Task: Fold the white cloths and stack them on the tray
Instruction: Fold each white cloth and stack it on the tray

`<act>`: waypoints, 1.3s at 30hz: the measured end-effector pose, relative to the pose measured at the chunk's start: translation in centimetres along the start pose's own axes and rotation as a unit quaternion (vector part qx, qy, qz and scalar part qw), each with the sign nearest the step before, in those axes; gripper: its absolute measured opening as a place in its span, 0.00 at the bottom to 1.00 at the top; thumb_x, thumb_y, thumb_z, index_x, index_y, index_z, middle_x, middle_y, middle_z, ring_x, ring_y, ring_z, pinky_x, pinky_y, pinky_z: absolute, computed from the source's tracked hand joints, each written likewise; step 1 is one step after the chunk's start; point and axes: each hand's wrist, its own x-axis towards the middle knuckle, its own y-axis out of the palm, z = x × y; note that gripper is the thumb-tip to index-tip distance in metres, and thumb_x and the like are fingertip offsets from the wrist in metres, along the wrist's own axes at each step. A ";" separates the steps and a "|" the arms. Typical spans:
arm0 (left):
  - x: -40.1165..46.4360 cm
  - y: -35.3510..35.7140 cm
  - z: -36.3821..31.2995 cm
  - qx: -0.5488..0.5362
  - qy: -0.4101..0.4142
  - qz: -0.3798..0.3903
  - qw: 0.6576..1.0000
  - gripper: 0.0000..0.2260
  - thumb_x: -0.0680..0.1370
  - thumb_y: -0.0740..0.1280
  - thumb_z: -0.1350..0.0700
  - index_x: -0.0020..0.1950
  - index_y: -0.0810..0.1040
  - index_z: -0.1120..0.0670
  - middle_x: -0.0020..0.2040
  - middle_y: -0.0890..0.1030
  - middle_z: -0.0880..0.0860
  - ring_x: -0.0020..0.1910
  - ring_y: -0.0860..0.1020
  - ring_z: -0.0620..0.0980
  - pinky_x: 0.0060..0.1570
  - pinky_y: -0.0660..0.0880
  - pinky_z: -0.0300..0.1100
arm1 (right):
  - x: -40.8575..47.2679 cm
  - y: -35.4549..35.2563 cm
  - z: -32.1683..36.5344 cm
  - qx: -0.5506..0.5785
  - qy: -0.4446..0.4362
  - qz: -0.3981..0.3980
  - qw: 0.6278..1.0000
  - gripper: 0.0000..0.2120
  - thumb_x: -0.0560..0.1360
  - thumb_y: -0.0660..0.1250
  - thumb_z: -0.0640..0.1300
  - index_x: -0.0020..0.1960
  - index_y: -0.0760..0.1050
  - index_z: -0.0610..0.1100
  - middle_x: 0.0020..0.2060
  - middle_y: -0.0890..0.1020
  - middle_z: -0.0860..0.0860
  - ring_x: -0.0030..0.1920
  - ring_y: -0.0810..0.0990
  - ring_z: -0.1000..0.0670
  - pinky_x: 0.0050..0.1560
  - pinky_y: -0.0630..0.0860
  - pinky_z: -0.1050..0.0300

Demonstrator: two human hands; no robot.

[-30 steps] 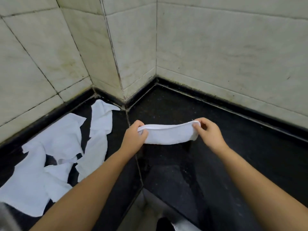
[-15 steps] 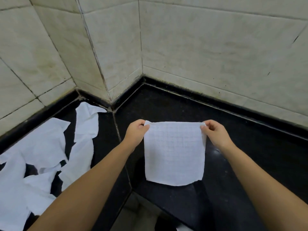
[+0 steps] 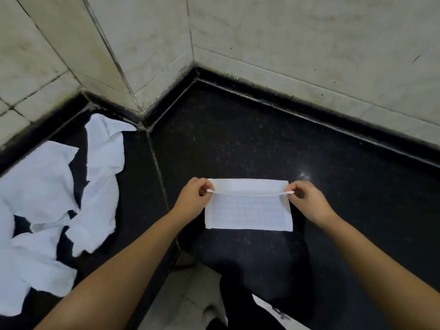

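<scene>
A white checked cloth (image 3: 248,211) lies on the black stone counter (image 3: 238,144) in front of me, folded over on itself. My left hand (image 3: 194,201) pinches its left corner and my right hand (image 3: 306,201) pinches its right corner, stretching the upper edge taut between them just above the lower layer. A heap of several crumpled white cloths (image 3: 47,198) lies at the left on the counter. No tray is in view.
Pale tiled walls (image 3: 285,39) close the counter off at the back and form a corner (image 3: 192,65). The counter's front edge runs diagonally near my left forearm, with pale floor (image 3: 181,296) below. Bare counter stretches to the right.
The cloth, hanging open between my hands half a second ago, now lies on the counter with its held edge brought over the lower part. Both hands came down and closer to me.
</scene>
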 end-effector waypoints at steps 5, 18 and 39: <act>-3.9 1.1 1.9 0.072 0.068 0.027 0.995 0.08 0.75 0.63 0.65 0.43 0.73 0.52 0.42 0.70 0.46 0.40 0.73 0.45 0.41 0.69 0.33 | -4.1 1.3 -1.9 -0.031 -0.029 0.003 0.999 0.08 0.75 0.65 0.35 0.44 0.76 0.49 0.48 0.74 0.52 0.49 0.74 0.52 0.51 0.67 0.64; -5.0 2.8 0.9 0.353 0.169 0.021 0.920 0.13 0.75 0.58 0.63 0.55 0.76 0.54 0.55 0.73 0.53 0.57 0.70 0.54 0.62 0.62 0.46 | -4.4 0.2 -2.9 -0.146 -0.067 0.004 0.987 0.15 0.74 0.57 0.32 0.50 0.80 0.44 0.53 0.75 0.53 0.56 0.75 0.49 0.60 0.70 0.57; -3.1 14.8 -10.6 0.349 0.143 0.158 0.913 0.12 0.77 0.62 0.60 0.59 0.73 0.61 0.57 0.76 0.59 0.56 0.74 0.56 0.53 0.69 0.46 | 3.6 -2.1 1.2 -0.136 -0.003 0.184 0.974 0.03 0.75 0.64 0.42 0.49 0.72 0.44 0.39 0.78 0.49 0.39 0.76 0.51 0.37 0.72 0.61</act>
